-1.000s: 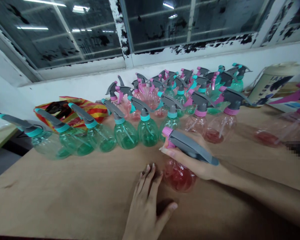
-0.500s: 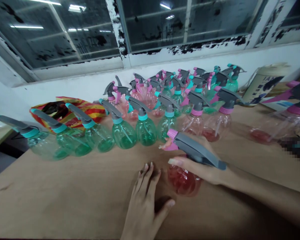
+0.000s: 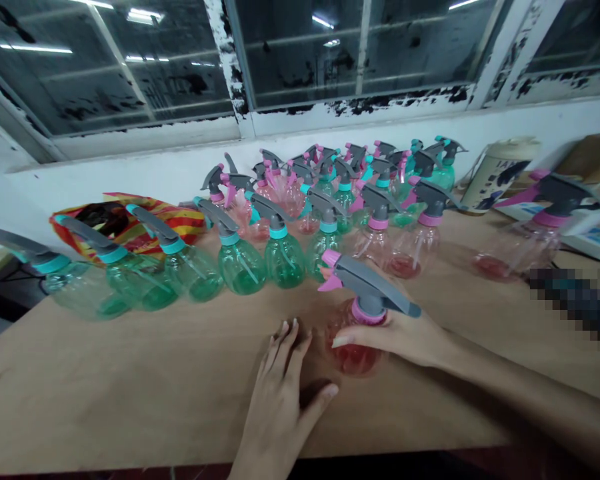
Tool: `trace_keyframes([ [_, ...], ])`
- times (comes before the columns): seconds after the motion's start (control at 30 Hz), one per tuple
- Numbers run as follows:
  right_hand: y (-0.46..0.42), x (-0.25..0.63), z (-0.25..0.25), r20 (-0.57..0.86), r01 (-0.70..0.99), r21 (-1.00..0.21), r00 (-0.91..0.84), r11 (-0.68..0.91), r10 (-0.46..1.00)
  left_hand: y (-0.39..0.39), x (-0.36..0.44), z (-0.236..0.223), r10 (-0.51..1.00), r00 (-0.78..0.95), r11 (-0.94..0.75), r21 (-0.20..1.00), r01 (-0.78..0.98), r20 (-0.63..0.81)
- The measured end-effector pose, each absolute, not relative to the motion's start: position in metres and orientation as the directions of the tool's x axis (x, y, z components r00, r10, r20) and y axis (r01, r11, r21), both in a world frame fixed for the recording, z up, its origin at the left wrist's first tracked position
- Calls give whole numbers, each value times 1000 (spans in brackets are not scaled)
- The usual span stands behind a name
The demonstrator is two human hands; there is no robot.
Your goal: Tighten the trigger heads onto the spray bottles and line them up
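My right hand (image 3: 405,337) is wrapped round the body of a pink spray bottle (image 3: 359,357), thumb across its front. The bottle has a grey trigger head, a pink nozzle and collar, and stands nearly upright at the table's middle. Just left of it, my left hand (image 3: 283,393) rests on the tabletop with fingers stretched out and thumb apart, holding nothing. Behind both hands runs a row of spray bottles: green ones such as this green spray bottle (image 3: 243,267) at left and centre, then pink ones such as this pink spray bottle (image 3: 420,243) to the right.
More pink and green bottles crowd together along the wall under the window. A red and yellow bag (image 3: 180,223) lies behind the green bottles. At the right stand a cream tumbler (image 3: 497,177) and a cardboard box (image 3: 593,157). The wooden table (image 3: 130,393) ends at its front edge.
My right hand has moved from around the bottle's neck, under the trigger head, down to its body, baring the pink collar. The left hand stays flat on the table. The view has shifted slightly.
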State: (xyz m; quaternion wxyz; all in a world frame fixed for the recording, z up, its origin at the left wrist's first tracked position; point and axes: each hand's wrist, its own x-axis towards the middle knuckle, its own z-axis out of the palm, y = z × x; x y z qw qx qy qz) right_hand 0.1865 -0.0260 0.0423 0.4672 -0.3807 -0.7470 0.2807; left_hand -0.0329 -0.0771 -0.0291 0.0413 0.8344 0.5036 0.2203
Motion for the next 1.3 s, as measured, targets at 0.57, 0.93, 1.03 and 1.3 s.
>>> trace_keyframes([
  [0.57, -78, 241, 27, 484, 744, -603, 56, 287, 873, -68, -39, -37, 847, 377, -500, 320, 805, 375],
  [0.93, -59, 368, 3, 590, 858, -509, 290, 69, 753, -59, -44, -35, 826, 366, -513, 304, 803, 428],
  [1.03, -37, 380, 5, 610, 850, -518, 285, 99, 740, -59, -47, -37, 822, 370, -515, 287, 808, 433],
  [1.3, 6, 376, 6, 694, 828, -529, 296, 185, 656, -47, -53, -44, 781, 404, -544, 200, 815, 476],
])
